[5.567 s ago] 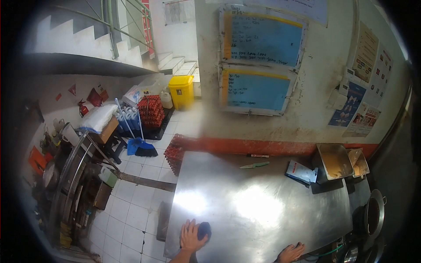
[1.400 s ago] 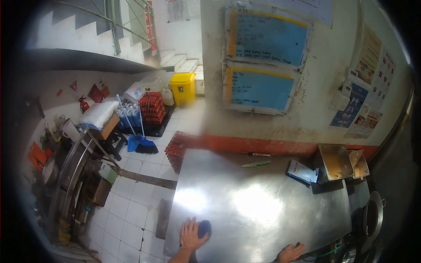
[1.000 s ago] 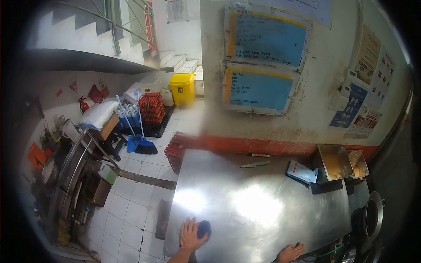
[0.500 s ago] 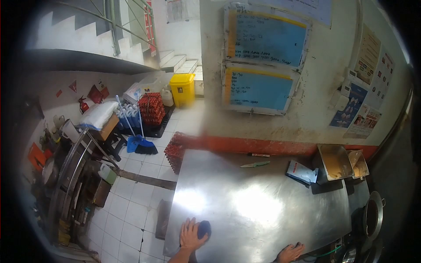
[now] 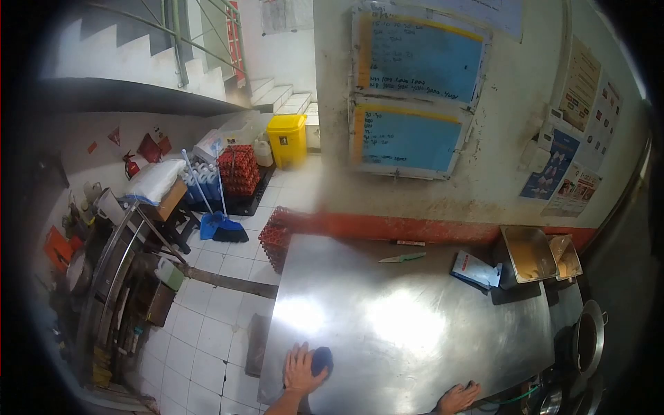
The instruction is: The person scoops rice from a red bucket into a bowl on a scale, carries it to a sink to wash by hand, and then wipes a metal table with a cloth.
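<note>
My left hand (image 5: 302, 370) lies with its fingers stretched out on the near left part of the steel table (image 5: 360, 277). Against its thumb side is a dark, rounded patch (image 5: 322, 361); whether it is an object or a shadow I cannot make out. Down at the near right edge of the table rests my right hand (image 5: 458, 399), loosely bent, with nothing visible in it. Far from both hands, a knife with a pale green handle (image 5: 403, 258) lies near the back of the table. A marker (image 5: 408, 243) lies behind the knife.
A packet (image 5: 476, 270) and a metal container (image 5: 529, 256) with tan contents stand at the back right. Round pans (image 5: 590, 339) are beside the table's right edge. Left on the floor are red egg trays (image 5: 275, 238), a broom (image 5: 230, 232) and a yellow bin (image 5: 287, 142).
</note>
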### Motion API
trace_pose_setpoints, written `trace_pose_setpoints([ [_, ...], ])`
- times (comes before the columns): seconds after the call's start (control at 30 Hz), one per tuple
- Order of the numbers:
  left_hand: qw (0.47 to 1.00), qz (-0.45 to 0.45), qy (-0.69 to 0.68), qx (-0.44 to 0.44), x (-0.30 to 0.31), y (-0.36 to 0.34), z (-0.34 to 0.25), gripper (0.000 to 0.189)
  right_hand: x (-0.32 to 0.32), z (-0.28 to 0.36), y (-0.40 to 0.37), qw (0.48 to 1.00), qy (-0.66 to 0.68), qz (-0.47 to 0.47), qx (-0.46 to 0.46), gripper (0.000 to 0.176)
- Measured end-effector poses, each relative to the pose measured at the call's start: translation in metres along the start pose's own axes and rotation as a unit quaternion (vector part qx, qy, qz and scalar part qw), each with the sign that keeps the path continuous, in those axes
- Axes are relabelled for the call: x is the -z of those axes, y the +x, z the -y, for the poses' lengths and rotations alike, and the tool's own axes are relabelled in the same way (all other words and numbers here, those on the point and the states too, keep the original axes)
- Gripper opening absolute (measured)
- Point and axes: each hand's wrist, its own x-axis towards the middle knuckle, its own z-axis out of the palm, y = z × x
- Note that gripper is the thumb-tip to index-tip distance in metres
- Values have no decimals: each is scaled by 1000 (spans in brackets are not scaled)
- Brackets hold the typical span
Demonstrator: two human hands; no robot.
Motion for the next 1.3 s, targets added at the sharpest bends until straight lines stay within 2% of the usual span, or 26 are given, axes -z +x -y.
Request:
trace_pose_setpoints([
  [0.03, 1000, 0, 0, 1, -1, 0, 0, 69, -4, -4, 0, 1000, 0, 0, 0, 38],
  [0.1, 1000, 1, 0, 3, -1, 0, 0, 69, -12, -13, -1, 990, -67, -70, 98, 38],
  [0.3, 1000, -3, -7, 6, 3, 1, -2, 68, -2, -2, -1, 997, -33, -45, 60, 37],
  [0.43, 1000, -2, -3, 4, 1, 0, -2, 68, -15, -14, 0, 996, -5, -70, 61, 39],
  [0.67, 1000, 20, -5, 10, 4, 1, -2, 71, -4, -2, -1, 999, 2, -34, 19, 40],
  [0.73, 1000, 7, -1, 6, 2, 1, -2, 69, -4, -3, -2, 999, -21, -27, 32, 41],
  [0.83, 1000, -7, 5, 2, 3, 1, -3, 67, -20, -18, -2, 995, -30, -73, 60, 41],
  [0.9, 1000, -7, 5, 3, 4, 1, -3, 67, -21, -19, -2, 985, -87, -101, 108, 40],
  [0.93, 1000, -8, 5, 3, 3, 2, -3, 67, -19, -19, -1, 985, -87, -101, 108, 40],
  [1.0, 1000, -9, 4, 3, 2, 2, -3, 66, 4, 0, -1, 993, -92, -14, 72, 40],
  [1.1, 1000, -12, 3, -2, 3, 1, -3, 66, -10, -12, 0, 991, -83, -52, 92, 39],
  [1.23, 1000, -11, 0, 2, 2, 1, -3, 66, -11, -15, 0, 991, -90, -49, 92, 39],
  [1.3, 1000, -13, -1, 1, 1, 1, -2, 66, -18, -23, 2, 983, -120, -58, 129, 40],
])
